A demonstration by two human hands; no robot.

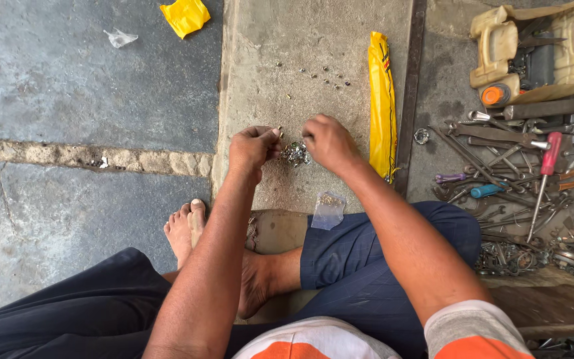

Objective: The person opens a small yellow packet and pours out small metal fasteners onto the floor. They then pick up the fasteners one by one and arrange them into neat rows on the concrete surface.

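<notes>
- The left hand (252, 147) and the right hand (327, 141) both pinch a small shiny metal part (294, 153) between them, just above the concrete step (260, 80).
- A small plastic bag (329, 210) lies near the knee.
- Small screws (327, 76) lie further away.

Single head view, steeply downward, close above the lap

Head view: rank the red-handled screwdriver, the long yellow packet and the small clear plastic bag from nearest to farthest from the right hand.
From the right hand:
1. Long yellow packet, just to its right on the concrete.
2. Small clear plastic bag, below it by the knee.
3. Red-handled screwdriver, far right among the tools.
</notes>
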